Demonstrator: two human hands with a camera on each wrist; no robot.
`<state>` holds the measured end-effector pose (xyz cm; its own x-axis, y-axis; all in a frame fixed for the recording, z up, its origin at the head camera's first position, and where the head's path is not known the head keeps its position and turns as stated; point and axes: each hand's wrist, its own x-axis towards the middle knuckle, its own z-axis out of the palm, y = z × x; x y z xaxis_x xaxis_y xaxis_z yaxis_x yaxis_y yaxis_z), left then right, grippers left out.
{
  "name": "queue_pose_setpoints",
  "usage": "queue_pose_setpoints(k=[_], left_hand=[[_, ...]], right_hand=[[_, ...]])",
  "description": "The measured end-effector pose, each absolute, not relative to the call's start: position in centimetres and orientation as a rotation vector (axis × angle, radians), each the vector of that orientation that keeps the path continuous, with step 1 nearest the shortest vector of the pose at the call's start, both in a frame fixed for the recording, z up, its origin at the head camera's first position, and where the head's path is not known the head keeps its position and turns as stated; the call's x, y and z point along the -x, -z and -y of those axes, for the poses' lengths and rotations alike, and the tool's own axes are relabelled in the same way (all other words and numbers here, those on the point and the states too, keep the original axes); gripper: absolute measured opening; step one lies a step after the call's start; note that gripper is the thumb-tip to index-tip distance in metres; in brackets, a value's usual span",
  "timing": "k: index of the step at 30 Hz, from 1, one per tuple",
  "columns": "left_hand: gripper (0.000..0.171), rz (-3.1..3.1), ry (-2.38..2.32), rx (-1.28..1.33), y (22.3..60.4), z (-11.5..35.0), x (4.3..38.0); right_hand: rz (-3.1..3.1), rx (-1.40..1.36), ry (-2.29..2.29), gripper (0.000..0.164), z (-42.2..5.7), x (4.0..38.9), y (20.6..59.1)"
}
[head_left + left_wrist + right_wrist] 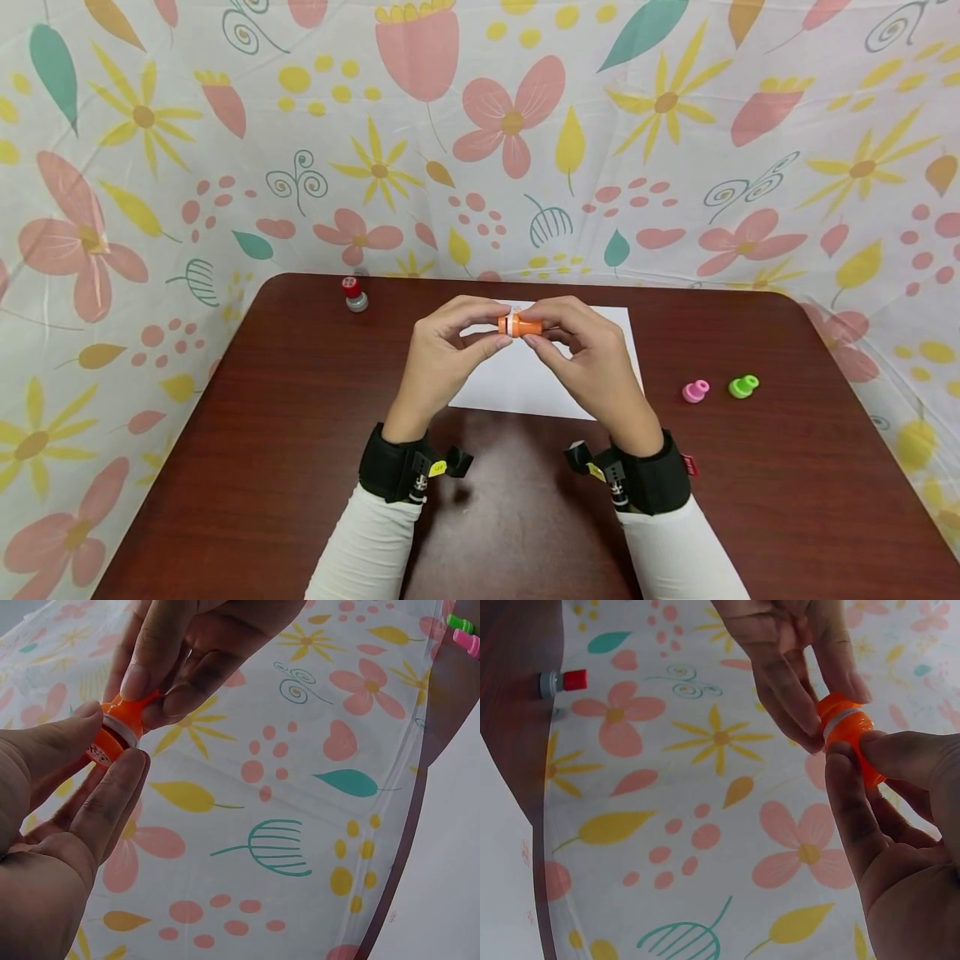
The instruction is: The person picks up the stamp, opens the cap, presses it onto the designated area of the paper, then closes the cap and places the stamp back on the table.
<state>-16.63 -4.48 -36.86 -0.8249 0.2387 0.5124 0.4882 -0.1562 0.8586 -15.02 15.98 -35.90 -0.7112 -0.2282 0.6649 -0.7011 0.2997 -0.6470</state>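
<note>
Both hands hold a small orange stamp (522,327) above the sheet of white paper (517,383). My left hand (441,357) pinches its wider end between thumb and fingers. On the narrower handle end, the thumb and fingers of my right hand (592,358) grip from the other side. A white band (843,720) circles the stamp's middle, and a small printed mark shows on the wide part (101,750) in the left wrist view. Fingertips hide much of the stamp, so I cannot tell whether its two parts are separated.
A pink stamp (695,391) and a green stamp (744,386) stand on the table's right side. At the back left is a red-and-grey stamp (355,295). Faint red marks (526,853) show on the paper. A flowered cloth (480,167) hangs behind the brown table (262,467).
</note>
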Motion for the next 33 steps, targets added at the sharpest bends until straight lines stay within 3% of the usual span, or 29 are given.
queue_pose_setpoints(k=[20, 27, 33], left_hand=[[0.032, 1.957, 2.029, 0.832, 37.0, 3.6, 16.4], [0.033, 2.101, 1.726, 0.862, 37.0, 3.6, 16.3], [0.036, 2.172, 1.369, 0.867, 37.0, 2.8, 16.1]], right_hand=[[2.172, -0.716, -1.137, 0.031, -15.3, 14.6, 36.0], [2.181, -0.716, -1.045, 0.027, -15.3, 14.9, 36.4], [2.163, -0.735, -0.952, 0.041, -15.1, 15.1, 36.5]])
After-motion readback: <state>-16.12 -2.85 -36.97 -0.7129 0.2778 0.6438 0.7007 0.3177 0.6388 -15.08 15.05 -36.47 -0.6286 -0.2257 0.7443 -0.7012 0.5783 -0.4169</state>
